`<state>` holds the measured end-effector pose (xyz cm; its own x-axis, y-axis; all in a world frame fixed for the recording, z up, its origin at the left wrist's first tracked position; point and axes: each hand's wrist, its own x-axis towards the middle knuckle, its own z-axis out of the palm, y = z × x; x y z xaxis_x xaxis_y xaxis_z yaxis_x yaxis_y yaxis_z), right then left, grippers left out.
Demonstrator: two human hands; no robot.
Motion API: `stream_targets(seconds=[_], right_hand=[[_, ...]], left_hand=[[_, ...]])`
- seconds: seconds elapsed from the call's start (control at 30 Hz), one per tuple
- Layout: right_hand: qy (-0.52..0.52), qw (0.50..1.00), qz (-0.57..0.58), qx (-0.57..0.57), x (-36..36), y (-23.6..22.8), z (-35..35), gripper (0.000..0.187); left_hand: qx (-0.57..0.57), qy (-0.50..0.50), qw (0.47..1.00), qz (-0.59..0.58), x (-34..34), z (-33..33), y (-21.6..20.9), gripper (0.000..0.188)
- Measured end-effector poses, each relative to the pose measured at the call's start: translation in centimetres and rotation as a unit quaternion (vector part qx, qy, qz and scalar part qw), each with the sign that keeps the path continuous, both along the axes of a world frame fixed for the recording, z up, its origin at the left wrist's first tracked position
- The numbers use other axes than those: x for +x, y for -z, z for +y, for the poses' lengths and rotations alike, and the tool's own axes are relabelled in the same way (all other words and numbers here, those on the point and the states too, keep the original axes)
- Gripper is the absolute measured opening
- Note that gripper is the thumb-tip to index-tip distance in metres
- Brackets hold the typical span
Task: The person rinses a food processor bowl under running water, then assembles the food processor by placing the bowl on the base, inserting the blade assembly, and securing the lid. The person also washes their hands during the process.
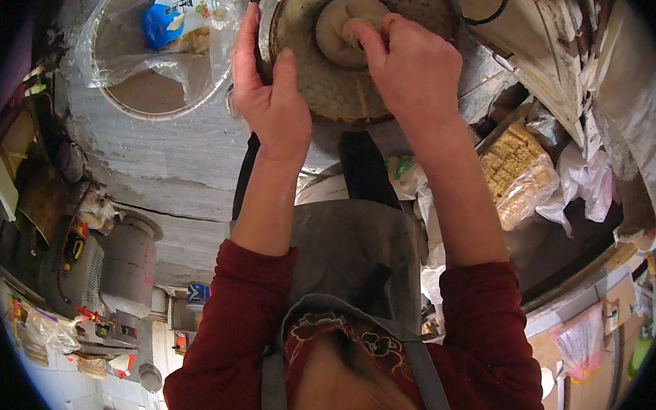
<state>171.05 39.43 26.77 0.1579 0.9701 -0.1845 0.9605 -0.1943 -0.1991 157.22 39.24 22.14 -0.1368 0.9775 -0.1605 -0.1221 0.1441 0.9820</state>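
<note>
A round, flour-dusted pan (pixel 327 92) with a metal rim sits at the top middle. On it lies a pale lump of dough (pixel 342 37). My left hand (pixel 271 89) grips the pan's left rim, thumb over the edge. My right hand (pixel 412 63) presses its fingers down onto the dough lump. Both forearms reach up from dark red sleeves over a grey apron.
A round basin (pixel 124 98) at top left is covered in clear plastic holding a blue and white packet (pixel 176 14). Bagged yellow cakes (pixel 517 175) lie to the right. A grey gas cylinder (pixel 130 264) stands lower left on a cracked stone counter (pixel 173 165).
</note>
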Motion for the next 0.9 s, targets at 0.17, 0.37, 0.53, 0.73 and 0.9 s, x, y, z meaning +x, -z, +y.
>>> stream_targets(seconds=[0.17, 0.37, 0.53, 0.73, 0.9], right_hand=[[-0.048, 0.999, -0.011, -0.005, 0.5, -1.1, -0.2, 0.027], [-0.05, 0.997, 0.026, 0.055, 0.0, -1.0, -0.4, 0.029], [-0.037, 0.997, 0.014, -0.072, 0.5, -1.0, -0.2, 0.026], [-0.048, 0.995, 0.012, 0.088, 0.1, -0.5, -0.1, 0.03], [-0.028, 0.998, 0.002, -0.055, 0.4, -0.8, 0.2, 0.027]], left_hand=[[-0.003, -0.002, 1.0, 0.0, 0.0, 0.0, 0.1, 0.049], [0.007, 0.0, 1.0, 0.013, 0.0, 0.1, 0.0, 0.049], [0.006, -0.012, 1.0, -0.005, 0.2, 0.0, -0.2, 0.049], [-0.001, -0.003, 1.0, -0.022, 0.1, 0.0, 0.0, 0.05], [-0.004, -0.003, 1.0, -0.015, 0.0, 0.0, 0.2, 0.05]])
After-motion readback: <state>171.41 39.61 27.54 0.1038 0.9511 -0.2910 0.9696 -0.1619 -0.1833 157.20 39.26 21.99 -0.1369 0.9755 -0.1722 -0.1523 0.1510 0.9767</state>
